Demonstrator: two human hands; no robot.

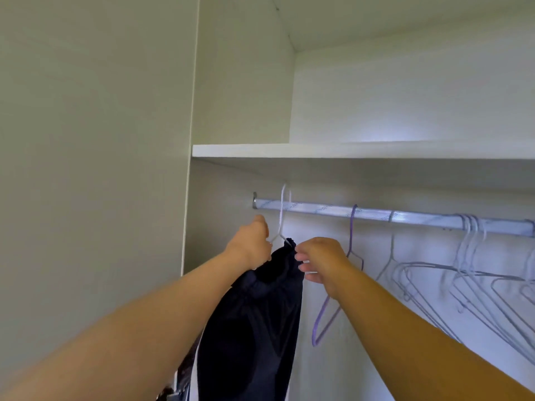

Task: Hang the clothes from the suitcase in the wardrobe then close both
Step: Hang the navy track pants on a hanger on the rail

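Note:
A dark navy garment [254,319] with an elastic waistband hangs on a white wire hanger [282,218], whose hook sits over the metal rail [405,217] near the rail's left end. My left hand [252,244] grips the hanger's left shoulder together with the cloth. My right hand [321,263] pinches the garment's right edge at the hanger's other shoulder. The suitcase is out of view.
A purple hanger [351,247] and several bare white and grey hangers [474,273] hang on the rail to the right. A white shelf [347,150] runs above the rail. The wardrobe's side panel [86,169] stands at the left.

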